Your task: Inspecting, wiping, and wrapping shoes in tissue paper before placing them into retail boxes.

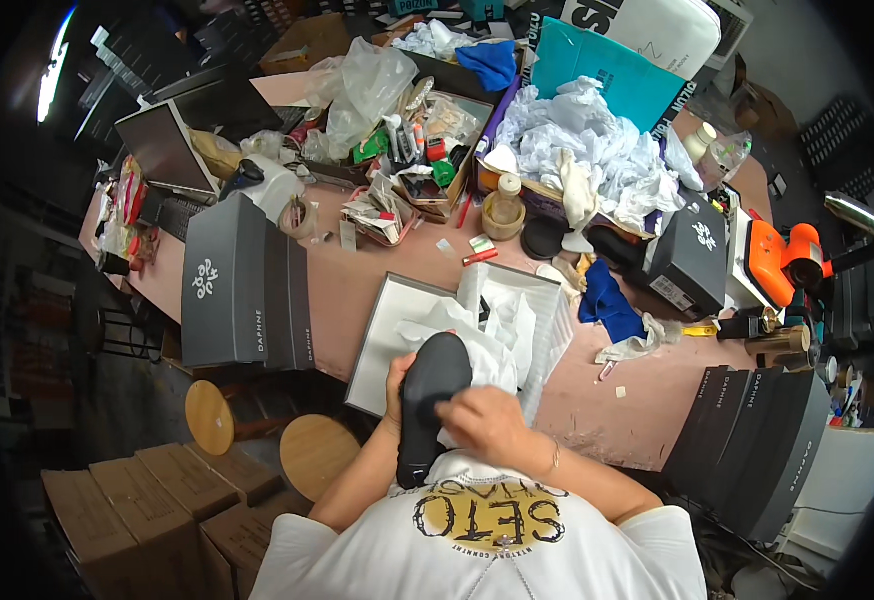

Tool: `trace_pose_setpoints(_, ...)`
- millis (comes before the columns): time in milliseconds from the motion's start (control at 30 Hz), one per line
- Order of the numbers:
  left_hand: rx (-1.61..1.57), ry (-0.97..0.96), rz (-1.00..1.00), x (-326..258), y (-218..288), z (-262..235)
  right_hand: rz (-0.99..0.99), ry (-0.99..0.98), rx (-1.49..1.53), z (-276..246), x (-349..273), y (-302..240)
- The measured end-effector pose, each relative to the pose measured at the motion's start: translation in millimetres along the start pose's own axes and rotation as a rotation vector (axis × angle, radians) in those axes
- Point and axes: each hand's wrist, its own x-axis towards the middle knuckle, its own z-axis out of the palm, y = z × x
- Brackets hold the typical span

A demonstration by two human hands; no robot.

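In the head view, the black shoe (435, 385) is just below the middle, sole showing. The left hand (395, 392) holds its left side. The right hand (487, 420) is curled and blurry by its right side; I can't tell if it grips anything. White paper (502, 335) sits above, and a blue cloth (612, 303) lies right of the middle.

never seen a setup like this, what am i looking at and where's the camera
There's no robot here, just a person's bare hands. This single picture comes from a fisheye camera on their head, looking down, so straight edges bend. The left hand holds a black shoe; the right hand, slightly blurred, is close beside it. On the pinkish table lie an open box with white paper, a blue cloth and dark boxes.
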Motion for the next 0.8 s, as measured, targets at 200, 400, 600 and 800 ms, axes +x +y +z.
trace_pose_setpoints(200, -0.061, 0.028, -0.013, -5, -9, -2, -0.081, 0.013, 0.067, 1, -19, -17)
trace_pose_setpoints(400, 0.16, 0.13, -0.069, 6, 1, -7, 0.424, 0.329, -0.127, -31, -14, 99)
trace_pose_setpoints(600, 0.149, 0.332, 0.216, 46, 39, 25, 0.402, 0.498, -0.305, -71, -44, 118)
trace_pose_setpoints(800, 0.077, 0.34, 0.33, 43, 37, 25, 0.806, -0.155, 0.951, -35, -79, 46)
